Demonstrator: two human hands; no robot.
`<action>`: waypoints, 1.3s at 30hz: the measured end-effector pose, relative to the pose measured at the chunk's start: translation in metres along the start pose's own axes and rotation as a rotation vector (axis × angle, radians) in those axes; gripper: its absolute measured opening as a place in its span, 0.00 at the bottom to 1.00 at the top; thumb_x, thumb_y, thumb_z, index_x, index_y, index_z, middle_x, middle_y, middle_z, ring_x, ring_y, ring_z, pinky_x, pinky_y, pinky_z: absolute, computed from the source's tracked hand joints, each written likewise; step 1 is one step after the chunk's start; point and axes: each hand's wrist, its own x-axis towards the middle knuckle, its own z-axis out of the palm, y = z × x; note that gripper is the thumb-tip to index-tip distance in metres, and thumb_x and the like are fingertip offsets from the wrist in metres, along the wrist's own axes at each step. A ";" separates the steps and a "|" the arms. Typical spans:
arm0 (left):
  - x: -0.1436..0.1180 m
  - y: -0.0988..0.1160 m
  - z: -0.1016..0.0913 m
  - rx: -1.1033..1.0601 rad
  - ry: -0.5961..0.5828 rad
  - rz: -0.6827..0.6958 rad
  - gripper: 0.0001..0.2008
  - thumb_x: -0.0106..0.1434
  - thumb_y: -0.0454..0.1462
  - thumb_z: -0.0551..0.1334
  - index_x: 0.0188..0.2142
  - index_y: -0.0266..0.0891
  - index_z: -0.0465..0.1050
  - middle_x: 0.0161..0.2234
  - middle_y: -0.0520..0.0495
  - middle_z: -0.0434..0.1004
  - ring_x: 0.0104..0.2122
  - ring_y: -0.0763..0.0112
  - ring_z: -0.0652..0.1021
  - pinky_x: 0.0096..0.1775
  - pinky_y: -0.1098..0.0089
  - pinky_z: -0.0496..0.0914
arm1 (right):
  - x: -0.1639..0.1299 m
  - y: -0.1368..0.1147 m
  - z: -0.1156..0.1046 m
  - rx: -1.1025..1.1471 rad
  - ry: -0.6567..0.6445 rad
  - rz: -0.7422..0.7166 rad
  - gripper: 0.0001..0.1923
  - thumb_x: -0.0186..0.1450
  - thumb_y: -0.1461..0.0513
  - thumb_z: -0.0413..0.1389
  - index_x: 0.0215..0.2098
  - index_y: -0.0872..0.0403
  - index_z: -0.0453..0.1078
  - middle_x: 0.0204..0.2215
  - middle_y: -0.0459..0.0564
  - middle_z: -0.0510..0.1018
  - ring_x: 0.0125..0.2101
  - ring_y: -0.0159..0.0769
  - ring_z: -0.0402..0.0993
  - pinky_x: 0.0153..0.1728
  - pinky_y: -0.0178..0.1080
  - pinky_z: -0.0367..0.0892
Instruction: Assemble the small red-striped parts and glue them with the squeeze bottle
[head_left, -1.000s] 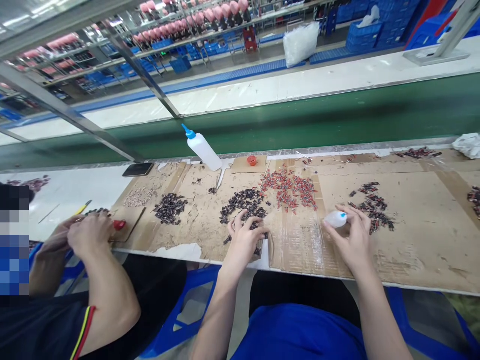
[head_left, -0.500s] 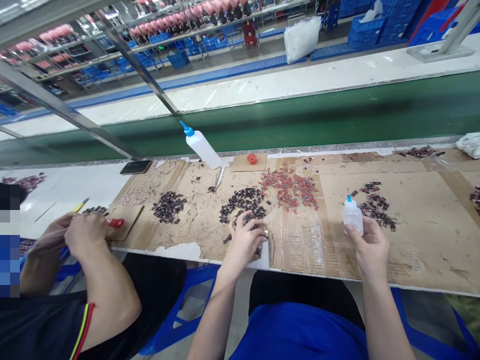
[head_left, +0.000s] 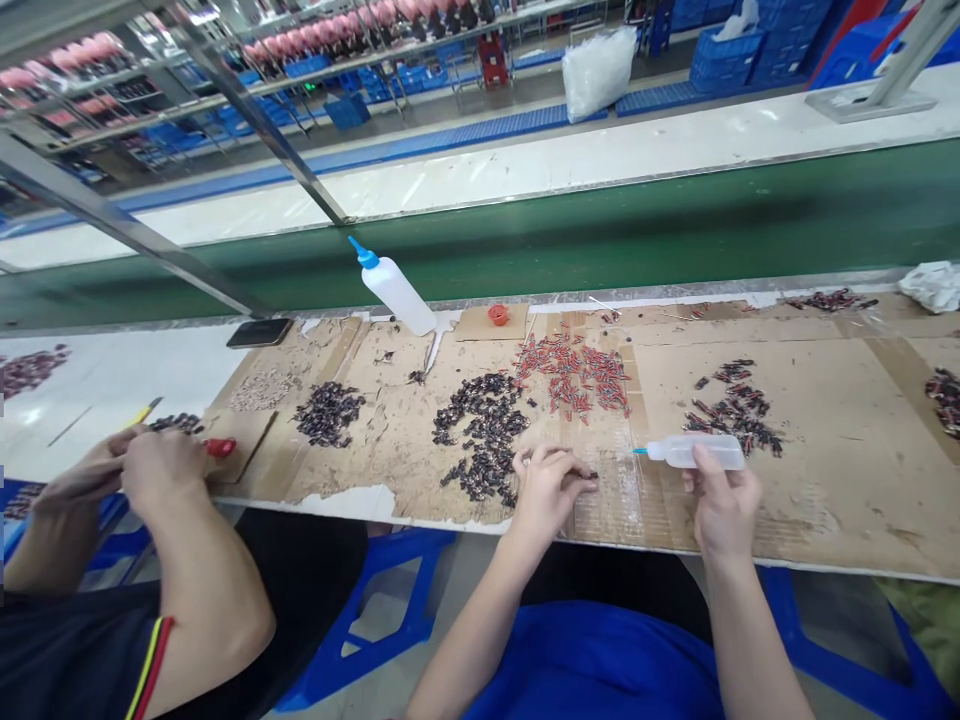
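Note:
My right hand (head_left: 721, 503) holds a small clear squeeze bottle (head_left: 694, 452) on its side, its blue nozzle pointing left toward my left hand. My left hand (head_left: 551, 483) pinches a small dark part over the cardboard sheet (head_left: 825, 480), just right of a pile of dark parts (head_left: 484, 430). A spread of red parts (head_left: 577, 375) lies beyond my hands. Another dark pile (head_left: 735, 408) sits behind the small bottle.
A larger white bottle with a blue cap (head_left: 391, 290) leans at the back, near a red cap (head_left: 498, 315). A co-worker's hands (head_left: 142, 465) work at the left by a red item (head_left: 220, 447). A green conveyor belt (head_left: 600, 235) runs behind. A phone (head_left: 259, 332) lies at back left.
My right hand tipped the small bottle from upright to lying sideways, nozzle leftward. My left hand left the dark pile and moved right with a part pinched.

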 end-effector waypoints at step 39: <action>-0.002 0.001 -0.009 0.018 -0.015 -0.015 0.06 0.55 0.33 0.69 0.31 0.46 0.76 0.34 0.54 0.83 0.48 0.62 0.74 0.52 0.55 0.55 | -0.015 0.008 0.008 -0.411 -0.257 -0.230 0.14 0.54 0.54 0.61 0.18 0.53 0.68 0.14 0.42 0.68 0.16 0.30 0.62 0.18 0.33 0.60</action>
